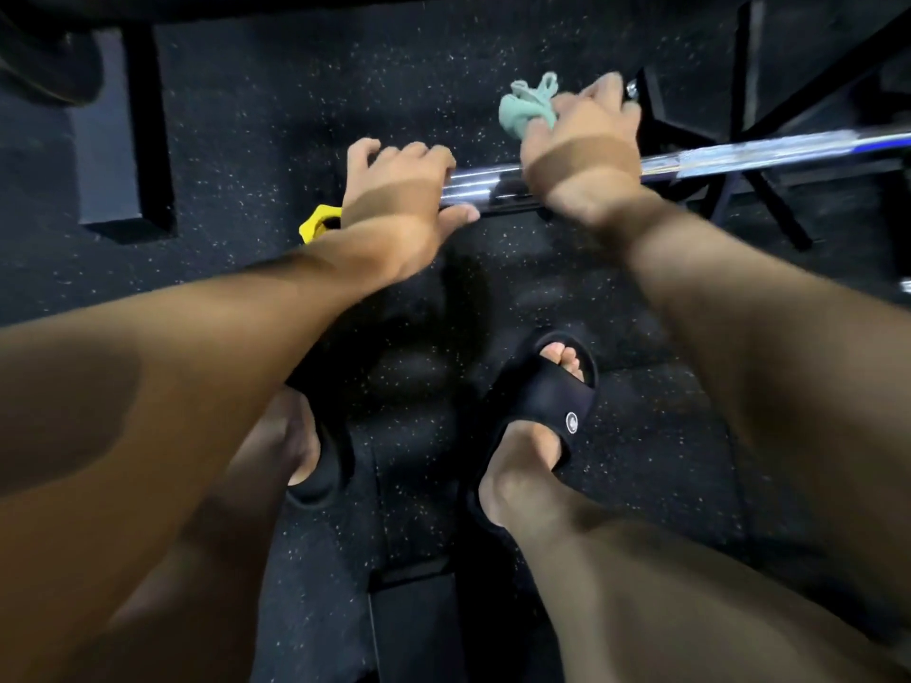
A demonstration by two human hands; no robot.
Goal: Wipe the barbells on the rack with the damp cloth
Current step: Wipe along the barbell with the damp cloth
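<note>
Chrome bar (493, 182) runs level in front of me above the floor (296, 115), my left hand (394, 189) curled round it near the yellow collar (318, 224), my right hand (581, 135) bunching the cloth (522, 110) against its far side. I judge the bar heavy, stiff and slick, so I'd steady it from the left. Soft cloth should wrap it easily.

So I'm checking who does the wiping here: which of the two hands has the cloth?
The right hand, farther along the barbell, grips the pale green cloth. The left hand holds only the bare bar near the yellow collar.
</note>
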